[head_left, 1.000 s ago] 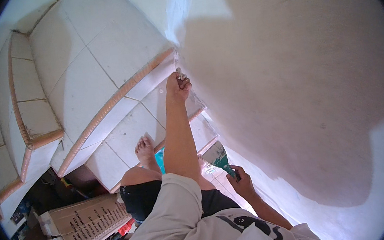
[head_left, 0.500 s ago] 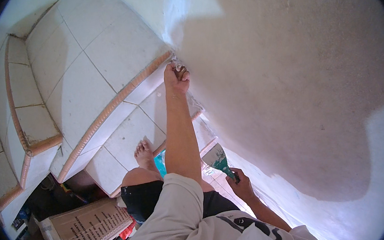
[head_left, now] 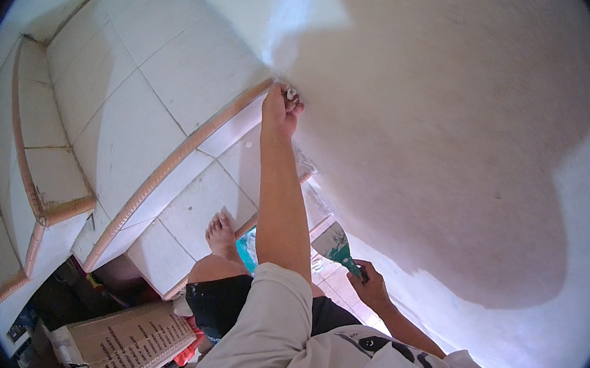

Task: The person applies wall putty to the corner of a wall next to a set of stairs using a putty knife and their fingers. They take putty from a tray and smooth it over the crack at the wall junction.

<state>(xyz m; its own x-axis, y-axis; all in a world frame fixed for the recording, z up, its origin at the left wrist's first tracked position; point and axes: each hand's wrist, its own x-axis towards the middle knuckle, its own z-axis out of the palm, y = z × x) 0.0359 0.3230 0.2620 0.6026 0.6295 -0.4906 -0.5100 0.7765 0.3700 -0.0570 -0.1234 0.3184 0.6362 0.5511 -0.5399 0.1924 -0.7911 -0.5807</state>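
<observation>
Overhead and to the right, the rough white plastered wall (head_left: 448, 132) fills most of the view, part of it in shadow and part in bright light. Against that wall, on its left, climbs the white tiled staircase with tan rounded edging (head_left: 124, 130), its steps running away from the wall toward the left rim. Below the staircase, well away from the wall, lies a brown cardboard box with dark print (head_left: 118, 346). A bare foot (head_left: 221, 235) rests on a lower step, just beside the wall's base.

Up where the tan edging of a step meets the wall, the left hand (head_left: 281, 108) reaches at full arm's length; its fingers are curled together and pinch a small pale lump (head_left: 292, 94) that is pressed right at the wall's surface. What the lump is made of cannot be told.

Lower down, close to the wall's foot, the right hand (head_left: 371, 289) is wrapped in a fist around the handle of a green-handled putty knife with a broad flat blade (head_left: 335, 243); the blade points up, just beside the wall and smeared with pale material.
</observation>
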